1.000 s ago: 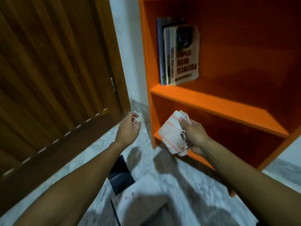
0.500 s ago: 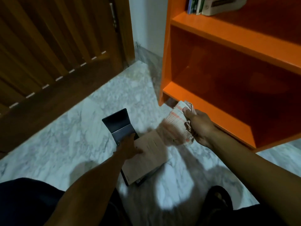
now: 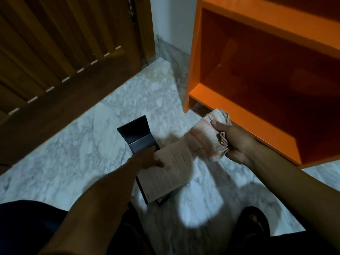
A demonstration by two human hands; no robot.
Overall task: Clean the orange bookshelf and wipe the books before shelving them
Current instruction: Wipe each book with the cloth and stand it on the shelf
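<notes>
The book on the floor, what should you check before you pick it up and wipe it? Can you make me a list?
1. Left hand on the book: ok, the fingers rest on its pale cover, though no firm grip shows yet.
2. Cloth ready: ok, bunched in the right hand, just above the book.
3. Dark book underneath stays put: cannot tell, it lies partly under the pale one.
4. Space on the orange bookshelf: ok, the bottom compartment looks empty.
5. Shelf already clean: cannot tell, too dim to see dust.
6. Floor around the books free: ok, only marble tiles show.
</notes>
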